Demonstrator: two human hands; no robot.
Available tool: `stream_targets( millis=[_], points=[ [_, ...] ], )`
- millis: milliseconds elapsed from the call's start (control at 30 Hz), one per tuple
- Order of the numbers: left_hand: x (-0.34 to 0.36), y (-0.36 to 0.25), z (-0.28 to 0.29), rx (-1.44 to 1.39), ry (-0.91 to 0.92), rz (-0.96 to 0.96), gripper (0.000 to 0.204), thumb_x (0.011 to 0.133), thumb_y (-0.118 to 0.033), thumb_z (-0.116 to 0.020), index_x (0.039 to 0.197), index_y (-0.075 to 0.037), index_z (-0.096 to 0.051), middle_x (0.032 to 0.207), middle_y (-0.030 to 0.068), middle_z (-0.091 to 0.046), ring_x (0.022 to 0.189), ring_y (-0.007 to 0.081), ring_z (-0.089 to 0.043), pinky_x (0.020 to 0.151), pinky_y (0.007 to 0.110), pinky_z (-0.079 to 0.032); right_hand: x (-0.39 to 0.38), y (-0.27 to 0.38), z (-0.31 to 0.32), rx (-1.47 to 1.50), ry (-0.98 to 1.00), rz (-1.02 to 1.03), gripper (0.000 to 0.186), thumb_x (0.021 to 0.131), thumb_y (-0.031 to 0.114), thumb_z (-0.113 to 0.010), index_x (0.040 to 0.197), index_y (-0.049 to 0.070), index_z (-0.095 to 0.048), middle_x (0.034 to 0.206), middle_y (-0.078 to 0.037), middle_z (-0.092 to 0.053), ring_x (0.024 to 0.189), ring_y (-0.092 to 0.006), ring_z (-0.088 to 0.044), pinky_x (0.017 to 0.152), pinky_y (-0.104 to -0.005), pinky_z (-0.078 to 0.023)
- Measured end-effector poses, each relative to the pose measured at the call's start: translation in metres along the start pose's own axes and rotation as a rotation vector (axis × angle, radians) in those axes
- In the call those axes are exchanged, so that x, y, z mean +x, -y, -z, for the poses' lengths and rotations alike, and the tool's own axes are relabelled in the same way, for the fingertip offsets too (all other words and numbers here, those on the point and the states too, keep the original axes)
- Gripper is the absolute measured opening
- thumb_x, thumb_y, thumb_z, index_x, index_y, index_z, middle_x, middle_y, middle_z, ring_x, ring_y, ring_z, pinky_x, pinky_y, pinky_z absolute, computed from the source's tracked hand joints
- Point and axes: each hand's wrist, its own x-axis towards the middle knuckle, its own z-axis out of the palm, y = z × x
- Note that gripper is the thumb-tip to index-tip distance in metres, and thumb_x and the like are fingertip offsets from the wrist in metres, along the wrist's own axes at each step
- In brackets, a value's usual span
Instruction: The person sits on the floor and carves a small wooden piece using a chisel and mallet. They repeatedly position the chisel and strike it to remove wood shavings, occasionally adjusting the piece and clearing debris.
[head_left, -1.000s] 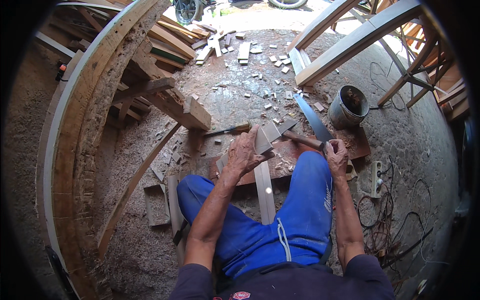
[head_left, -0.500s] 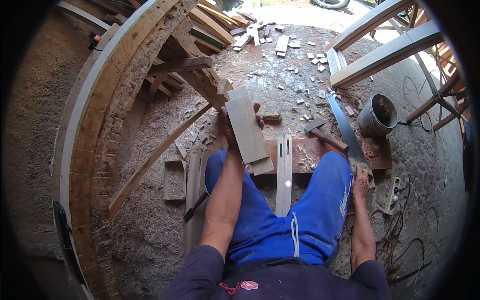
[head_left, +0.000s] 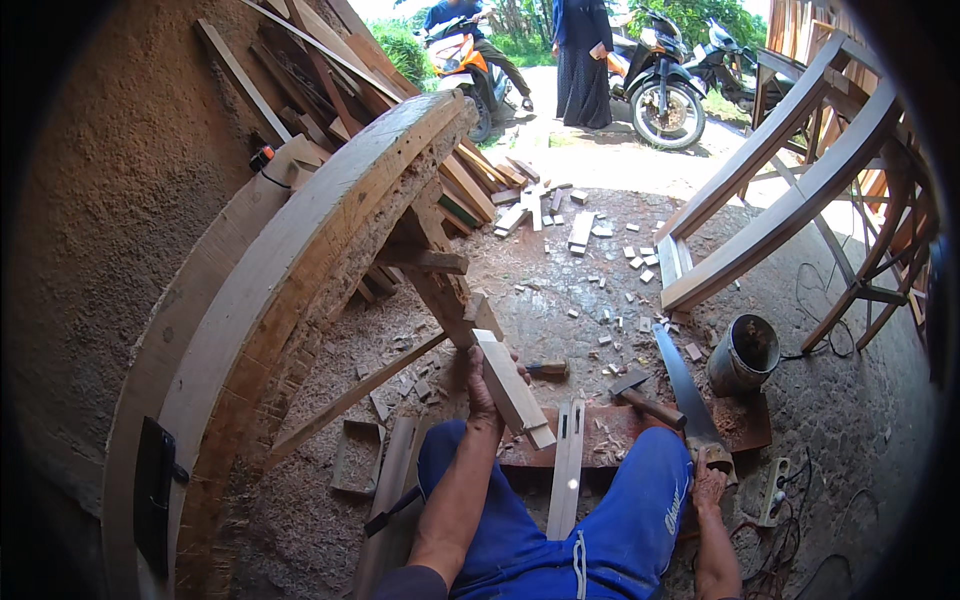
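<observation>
- Head view: the left hand [head_left: 484, 388] grips a pale wooden block [head_left: 510, 385], step-ended, below centre towards six o'clock; the right hand [head_left: 711, 482] appears closed around the handle of a handsaw [head_left: 681, 380] at four o'clock.
- A loosened left grip, the block's only visible support, could let it drop or twist.
- Swinging the saw inward could knock the hammer [head_left: 655, 408] lying just beside its blade, or nick the right trouser leg [head_left: 645, 500].
- Shavings litter the reddish-brown board [head_left: 755, 430] towards five and four o'clock; wood offcuts [head_left: 581, 232] dot the rough floor [head_left: 825, 410] at one.
- Around it: curved timber [head_left: 290, 280] at nine, bucket [head_left: 722, 370] at three, motorcycle [head_left: 665, 75] outdoors at one.
</observation>
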Motion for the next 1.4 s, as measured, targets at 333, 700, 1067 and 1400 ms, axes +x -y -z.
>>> stream_targets(
  millis=[333, 700, 1067, 1400],
  points=[
    [-0.002, -0.015, 0.006, 0.225, -0.077, -0.211, 0.056, 0.092, -0.025, -0.078, 0.136, -0.008, -0.049, 0.116, 0.0119, -0.063, 0.098, 0.0248, -0.066, 0.083, 0.04, -0.058, 0.021, -0.027, 0.036, -0.112, 0.179, 0.051, 0.094, 0.086, 0.025, -0.076, 0.163, 0.015, -0.023, 0.095, -0.016, -0.072, 0.092, -0.0351, -0.067, 0.084, -0.0497, -0.045],
    [-0.049, -0.047, -0.076, 0.829, 0.23, -0.627, 0.088, 0.085, -0.011, -0.083, 0.157, -0.007, -0.032, 0.139, 0.0132, -0.053, 0.126, 0.021, -0.054, 0.106, 0.035, -0.048, 0.011, -0.021, 0.02, -0.09, 0.106, -0.016, 0.089, 0.084, 0.023, -0.075, 0.161, 0.021, -0.032, 0.101, -0.011, -0.068, 0.099, -0.0318, -0.064, 0.089, -0.0505, -0.044],
    [-0.053, -0.017, -0.103, 1.237, 0.112, -0.61, 0.097, 0.074, -0.032, -0.092, 0.148, -0.006, -0.036, 0.135, 0.0237, -0.056, 0.123, 0.0387, -0.059, 0.104, 0.047, -0.05, -0.049, 0.016, 0.078, 0.222, -0.026, -0.298, 0.078, 0.086, 0.018, -0.071, 0.157, 0.018, -0.039, 0.131, -0.013, -0.059, 0.123, -0.0372, -0.054, 0.102, -0.0546, -0.044],
    [-0.021, 0.026, 0.034, -0.428, 0.359, 0.379, 0.076, 0.096, -0.056, -0.057, 0.144, 0.002, -0.046, 0.137, 0.0236, -0.058, 0.116, 0.04, -0.062, 0.108, 0.06, -0.044, -0.138, -0.07, 0.108, 0.407, -0.173, -0.738, 0.057, 0.091, 0.019, -0.066, 0.144, 0.006, -0.052, 0.131, -0.02, -0.06, 0.122, -0.0416, -0.056, 0.105, -0.0505, -0.045]
  ],
)
